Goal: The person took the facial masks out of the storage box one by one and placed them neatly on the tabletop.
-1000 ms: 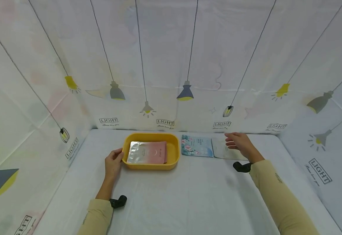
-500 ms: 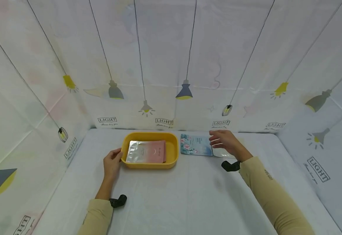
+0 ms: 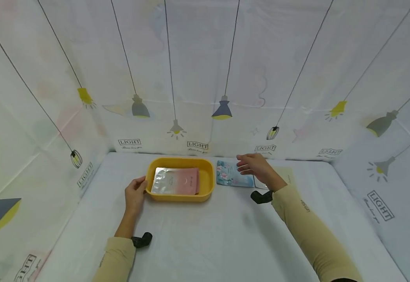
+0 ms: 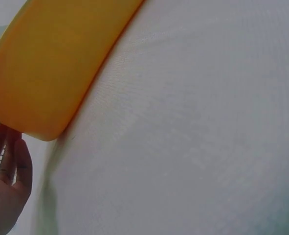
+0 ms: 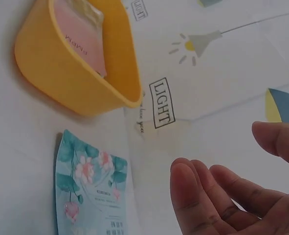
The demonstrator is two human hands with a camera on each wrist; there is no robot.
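Note:
My left hand [image 3: 134, 195] is at the left end of a yellow plastic tray [image 3: 180, 198], fingertips touching the outside of its end wall [image 4: 32, 125]. Inside the tray lie pink-and-silver face mask packets [image 3: 177, 181], one overlapping another. My right hand [image 3: 256, 166] hovers over the blue floral face mask packet [image 3: 226, 176], fingers loosely bent and thumb apart, with nothing between them. It hides part of that packet. Right beside it lies a pale cream packet [image 3: 285, 174], partly covered by my right hand and wrist. The right wrist view shows the blue packet's flowers [image 5: 85, 169] plainly.
A white cloth covers the table [image 3: 198, 243]. Behind it and at both sides hangs a curtain [image 3: 198, 129] printed with lamps and lettering. Black camera mounts [image 3: 142, 240] sit on both wrists.
My right hand has moved left, from over the cream packet to over the blue one, uncovering more of the cream packet. The left hand and tray have stayed in place.

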